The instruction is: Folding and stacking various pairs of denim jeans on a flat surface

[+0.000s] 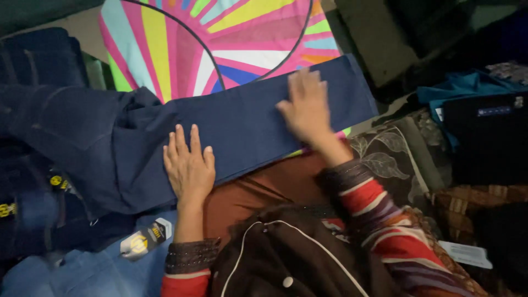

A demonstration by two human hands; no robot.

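Both hands lie flat and released, left hand [188,165] and blurred right hand [308,107], on navy trousers [247,129]; waistband end bunched, unclear.

Under my hands, navy trousers [258,124] of matt woven cloth (smooth, flat), mat [231,33] glossy and striped, jeans [71,269] coarse denim

Right hand [307,107] blurred, perhaps mid-motion.

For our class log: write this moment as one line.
left hand: flat on navy trousers | right hand: flat on same | beneath: striped cloth
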